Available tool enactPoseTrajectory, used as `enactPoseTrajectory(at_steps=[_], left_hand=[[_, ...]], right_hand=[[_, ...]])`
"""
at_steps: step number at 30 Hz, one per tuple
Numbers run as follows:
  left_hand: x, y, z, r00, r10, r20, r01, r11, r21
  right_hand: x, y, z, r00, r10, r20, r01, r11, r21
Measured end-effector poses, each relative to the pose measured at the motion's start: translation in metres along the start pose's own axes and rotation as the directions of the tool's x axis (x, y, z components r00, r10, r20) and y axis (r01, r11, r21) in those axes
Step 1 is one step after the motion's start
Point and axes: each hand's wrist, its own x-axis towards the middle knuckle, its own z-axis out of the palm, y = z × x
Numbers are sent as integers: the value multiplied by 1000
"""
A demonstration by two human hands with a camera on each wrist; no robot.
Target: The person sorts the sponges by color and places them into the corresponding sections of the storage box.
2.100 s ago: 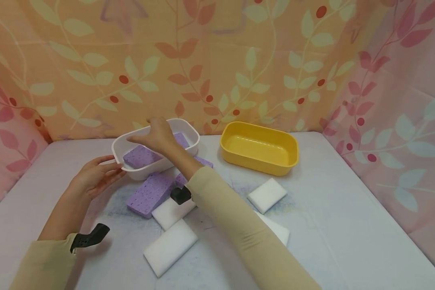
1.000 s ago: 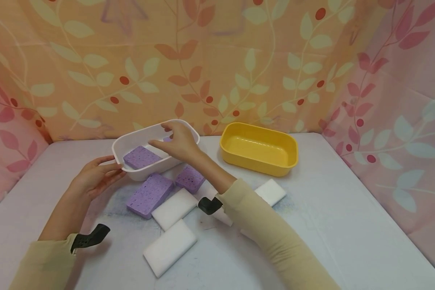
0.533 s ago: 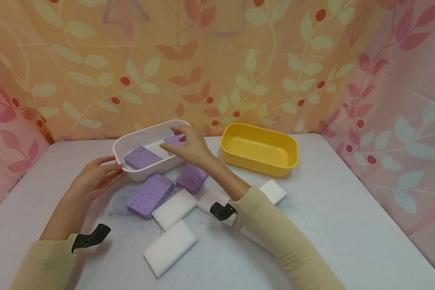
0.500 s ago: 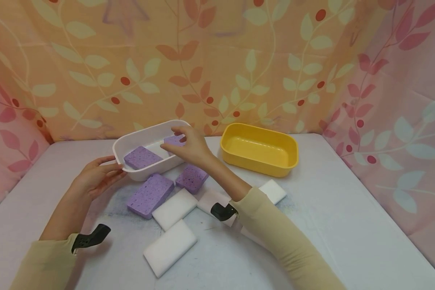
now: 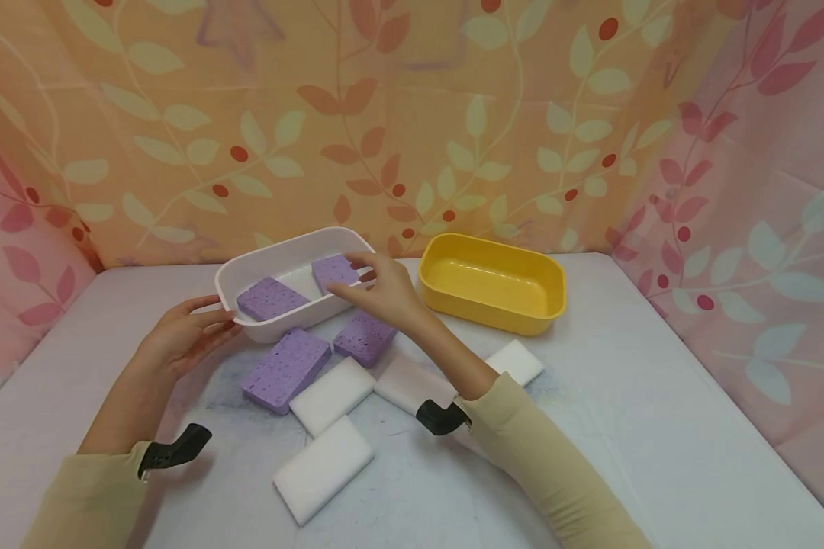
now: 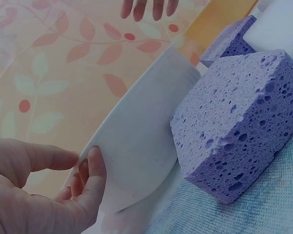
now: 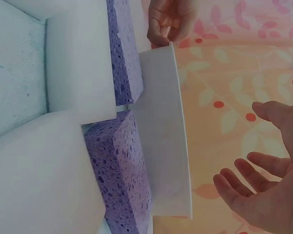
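Observation:
In the head view a white plastic tub (image 5: 275, 326) stands at the back left of the table. Two purple sponges lie inside it, one at the left (image 5: 269, 298) and one at the right end (image 5: 332, 270). My left hand (image 5: 187, 335) pinches the tub's left rim between thumb and fingers, as the left wrist view also shows. With fingers spread and nothing held, my right hand (image 5: 389, 293) hovers by the tub's right end, beside the right-hand sponge. Two more purple sponges, a left one (image 5: 288, 370) and a right one (image 5: 364, 338), lie in front of the tub.
A yellow tub (image 5: 490, 311) stands at the back right. Several white sponge blocks lie on the table, including one at the front (image 5: 324, 470), one behind it (image 5: 333, 396) and one at the right (image 5: 517, 362). The right sleeve (image 5: 542, 457) partly covers another. Patterned curtains enclose the table.
My right hand has drawn back to the right from over the tub, uncovering the purple sponge at its right end. My left hand has stayed on the rim.

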Motion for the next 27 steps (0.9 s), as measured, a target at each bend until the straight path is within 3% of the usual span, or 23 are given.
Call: enactPoseTrajectory(at_steps=[19, 27], left_hand=[[-1, 0, 1, 1000, -3, -9, 3, 1000, 11], [-1, 1, 3, 1000, 0, -11, 0, 1000, 6]], right_hand=[[-21, 22, 2, 997, 75, 3, -74, 994, -76], [-27, 35, 10, 992, 127, 17, -126, 991, -53]])
